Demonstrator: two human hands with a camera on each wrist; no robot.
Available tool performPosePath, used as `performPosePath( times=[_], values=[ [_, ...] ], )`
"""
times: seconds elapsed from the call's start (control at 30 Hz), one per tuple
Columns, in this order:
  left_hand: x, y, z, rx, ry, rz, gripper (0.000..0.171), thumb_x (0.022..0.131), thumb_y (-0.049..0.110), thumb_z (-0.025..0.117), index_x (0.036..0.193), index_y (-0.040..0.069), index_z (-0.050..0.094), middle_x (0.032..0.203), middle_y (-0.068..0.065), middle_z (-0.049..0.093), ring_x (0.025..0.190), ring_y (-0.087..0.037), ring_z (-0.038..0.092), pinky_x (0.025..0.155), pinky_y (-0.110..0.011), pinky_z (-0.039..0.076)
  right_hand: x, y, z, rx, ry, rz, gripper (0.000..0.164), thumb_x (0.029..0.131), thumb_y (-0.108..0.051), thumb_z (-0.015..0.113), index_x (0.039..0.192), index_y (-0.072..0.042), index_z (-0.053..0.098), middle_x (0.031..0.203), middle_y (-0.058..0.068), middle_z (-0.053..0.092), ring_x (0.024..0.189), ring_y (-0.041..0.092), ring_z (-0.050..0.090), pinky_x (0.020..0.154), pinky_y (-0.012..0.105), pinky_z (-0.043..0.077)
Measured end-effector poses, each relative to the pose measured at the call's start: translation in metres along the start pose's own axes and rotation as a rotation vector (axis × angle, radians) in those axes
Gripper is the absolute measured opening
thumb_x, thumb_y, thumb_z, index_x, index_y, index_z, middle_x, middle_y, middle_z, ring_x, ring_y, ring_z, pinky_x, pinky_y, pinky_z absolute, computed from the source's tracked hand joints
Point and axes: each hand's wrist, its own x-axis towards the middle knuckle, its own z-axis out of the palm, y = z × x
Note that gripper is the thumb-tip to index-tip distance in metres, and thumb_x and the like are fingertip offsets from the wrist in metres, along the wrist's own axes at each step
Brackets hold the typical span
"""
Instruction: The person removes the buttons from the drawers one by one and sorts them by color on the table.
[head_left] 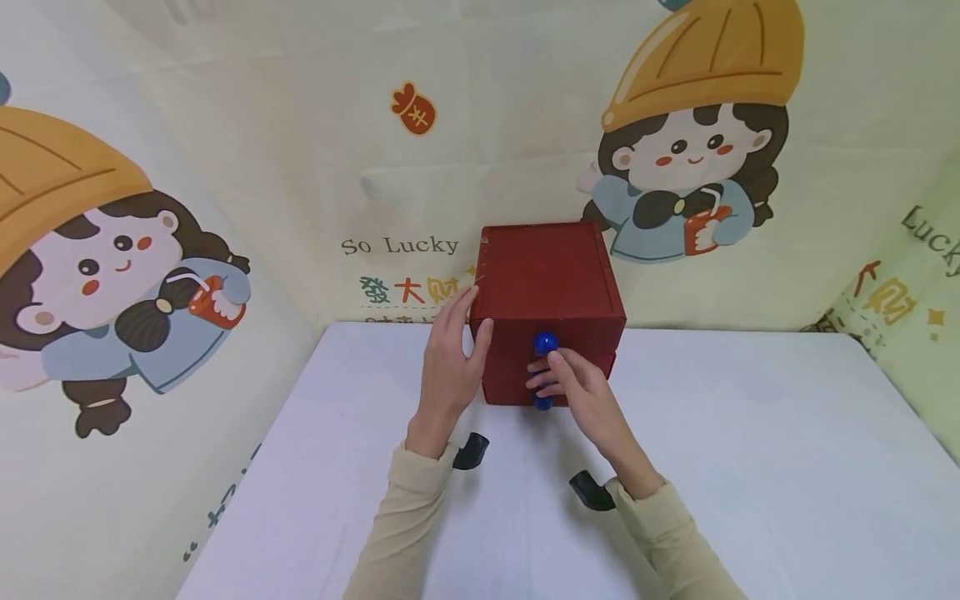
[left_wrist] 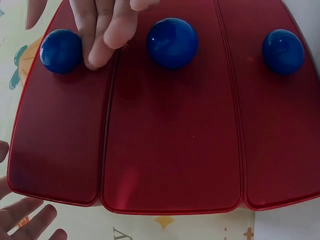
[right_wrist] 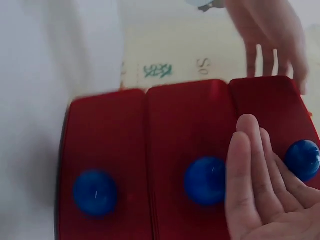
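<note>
A dark red box (head_left: 551, 271) stands on the table, its front divided into three stacked drawers, each with a round blue knob. My left hand (head_left: 452, 358) lies along the box's left side, fingers extended. In front of the drawers is my right hand (head_left: 588, 400), its fingers straight and close together. They reach in just under the top knob (left_wrist: 61, 51), between it and the middle knob (right_wrist: 205, 180); whether they touch either is unclear. The bottom knob (left_wrist: 283, 52) shows apart from both hands. In the head view, my right fingers partly cover the lower knobs.
The box sits on a white table (head_left: 360, 500) near its back edge. Behind it hangs a printed cloth (head_left: 480, 117) with cartoon figures and lettering. Black wrist camera mounts (head_left: 592, 492) stick out from the beige sleeves (head_left: 405, 517).
</note>
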Motion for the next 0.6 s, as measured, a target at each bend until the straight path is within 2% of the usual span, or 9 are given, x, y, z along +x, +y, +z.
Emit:
performPosePath(
  times=[0.1,0.27,0.6],
  values=[
    [0.002,-0.001,0.000,-0.022,0.001,-0.005,0.051,0.103,0.036,0.051,0.147,0.011,0.047,0.150,-0.007,0.047,0.140,-0.019,0.042,0.111,-0.041,0.042,0.004,-0.002,0.001,0.077,-0.015,0.041,0.050,0.106,-0.042,0.041,0.127,0.000,0.060,0.116,0.023,0.068,0.100,0.034,0.070,0.089,0.040,0.058],
    [0.004,-0.002,0.001,-0.048,0.000,-0.014,0.050,0.103,0.036,0.051,0.147,0.011,0.048,0.150,-0.004,0.048,0.140,-0.018,0.042,0.112,-0.040,0.041,0.010,-0.004,0.002,0.183,-0.010,0.109,0.060,0.103,-0.052,0.043,0.128,-0.001,0.062,0.118,0.019,0.069,0.098,0.025,0.072,0.088,0.032,0.058],
    [0.004,-0.005,0.003,-0.113,-0.002,-0.020,0.045,0.103,0.037,0.052,0.140,0.012,0.057,0.150,-0.001,0.049,0.139,-0.016,0.044,0.108,-0.039,0.045,0.014,-0.005,0.001,0.340,-0.003,0.179,0.065,0.103,-0.051,0.041,0.129,0.005,0.059,0.117,0.013,0.070,0.095,0.020,0.073,0.089,0.031,0.057]
  ],
)
